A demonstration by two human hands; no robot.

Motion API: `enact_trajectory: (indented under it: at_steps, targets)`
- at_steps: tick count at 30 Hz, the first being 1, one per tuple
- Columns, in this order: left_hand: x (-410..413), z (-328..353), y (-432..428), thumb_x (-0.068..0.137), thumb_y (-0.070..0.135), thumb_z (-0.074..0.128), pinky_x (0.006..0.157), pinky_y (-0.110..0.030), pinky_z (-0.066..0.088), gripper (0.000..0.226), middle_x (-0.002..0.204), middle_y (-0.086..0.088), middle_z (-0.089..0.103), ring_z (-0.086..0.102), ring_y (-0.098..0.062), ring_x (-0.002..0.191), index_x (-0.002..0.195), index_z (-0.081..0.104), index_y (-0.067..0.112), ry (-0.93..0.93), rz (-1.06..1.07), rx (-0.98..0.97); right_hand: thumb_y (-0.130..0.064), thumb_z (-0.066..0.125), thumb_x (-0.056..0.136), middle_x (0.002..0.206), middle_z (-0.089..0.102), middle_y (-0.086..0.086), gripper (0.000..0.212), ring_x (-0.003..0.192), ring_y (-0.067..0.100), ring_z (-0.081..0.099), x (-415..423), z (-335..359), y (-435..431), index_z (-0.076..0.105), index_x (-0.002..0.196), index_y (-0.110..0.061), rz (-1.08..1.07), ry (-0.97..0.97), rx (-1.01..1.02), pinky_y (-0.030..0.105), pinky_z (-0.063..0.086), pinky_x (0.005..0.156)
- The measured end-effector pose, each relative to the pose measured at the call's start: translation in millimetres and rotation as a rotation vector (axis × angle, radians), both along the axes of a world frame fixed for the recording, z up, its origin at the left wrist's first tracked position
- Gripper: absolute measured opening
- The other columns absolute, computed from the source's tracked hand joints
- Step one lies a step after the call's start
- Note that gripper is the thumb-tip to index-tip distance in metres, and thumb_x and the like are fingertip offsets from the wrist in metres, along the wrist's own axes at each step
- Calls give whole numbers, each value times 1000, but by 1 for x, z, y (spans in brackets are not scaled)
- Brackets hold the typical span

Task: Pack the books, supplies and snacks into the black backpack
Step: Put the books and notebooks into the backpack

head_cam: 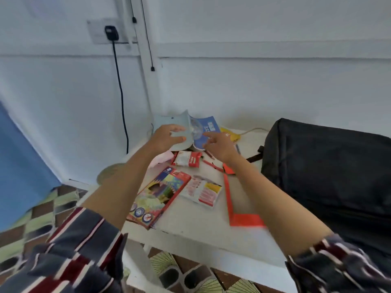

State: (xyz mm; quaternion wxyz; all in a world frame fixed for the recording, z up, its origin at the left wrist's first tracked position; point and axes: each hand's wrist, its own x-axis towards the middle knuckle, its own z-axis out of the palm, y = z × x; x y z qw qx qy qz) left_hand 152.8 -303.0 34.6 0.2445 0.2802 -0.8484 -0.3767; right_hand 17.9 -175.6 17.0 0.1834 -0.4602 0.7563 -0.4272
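Curled over the near edge of a pale grey book (pixel 169 124): fingers of the left hand (pixel 166 139). Firm grip, book lifted and bent, well left of the black backpack (pixel 330 170). On the right hand (pixel 220 145), index finger straight and touching a blue book (pixel 211 129), just beside the grey one on its backpack side; nothing gripped, other fingers blurred. White label on the blue cover, writing unreadable.

Left of the backpack, on the white table (pixel 201 227):
- a coloured-pencil box (pixel 163 191) with round badges, print illegible
- a red-and-white packet (pixel 188 159)
- a white, red and yellow packet (pixel 204 191), lettering smeared
- an orange L-shaped strip (pixel 229 199), nearest the backpack

Backpack lying on the table, cut off by the right frame edge; opening not to be made out. Yellow item (pixel 229 133) beyond the right hand, mostly hidden.
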Motion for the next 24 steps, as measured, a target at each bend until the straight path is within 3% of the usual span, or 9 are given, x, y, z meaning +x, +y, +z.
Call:
enact_trajectory:
  at_steps: [2, 5, 8, 15, 20, 24]
  targets:
    - [3, -3, -27, 84, 11, 67, 86, -15, 32, 39, 126, -5, 57, 49, -9, 111, 122, 59, 8, -82, -17, -40, -12, 59, 87, 110, 60, 6, 46, 97, 18, 56, 3, -12, -28, 50, 133, -9, -39, -16, -17, 20, 37, 76]
    - [3, -10, -63, 84, 16, 67, 91, -22, 33, 38, 127, 0, 55, 47, -9, 112, 121, 59, 15, -143, -41, -63, -15, 58, 89, 135, 51, 11, 45, 123, 23, 48, 4, -27, -65, 50, 133, -11, -105, 16, -15, 26, 36, 94]
    - [-4, -14, -89, 84, 19, 68, 88, -22, 32, 39, 125, 3, 53, 44, -6, 105, 122, 58, 19, -134, -54, -65, -16, 58, 90, 140, 47, 10, 47, 126, 25, 45, 4, -38, -93, 46, 136, -12, -164, -14, -32, 35, 38, 103]
    - [-27, -23, -120, 84, 21, 67, 89, -21, 31, 39, 126, 5, 52, 41, -4, 107, 123, 57, 22, -171, -151, -40, -21, 54, 92, 140, 47, 8, 46, 122, 25, 48, -9, -49, -123, 44, 138, -22, -219, 105, 110, 40, 46, 96]
    - [-37, -28, -128, 85, 21, 66, 89, -21, 30, 41, 130, 1, 52, 43, -6, 109, 125, 56, 21, -175, -181, -44, -12, 46, 93, 129, 56, 11, 41, 100, 24, 58, -13, -51, -128, 50, 133, -19, -266, 162, 86, 33, 51, 77]
    - [-43, -29, -134, 85, 23, 66, 91, -25, 31, 43, 133, -1, 51, 44, -18, 122, 126, 55, 24, -154, -182, -9, -5, 41, 92, 99, 66, 15, 40, 52, 8, 41, -16, -47, -129, 55, 129, -13, -321, 195, -16, 15, 30, 44]
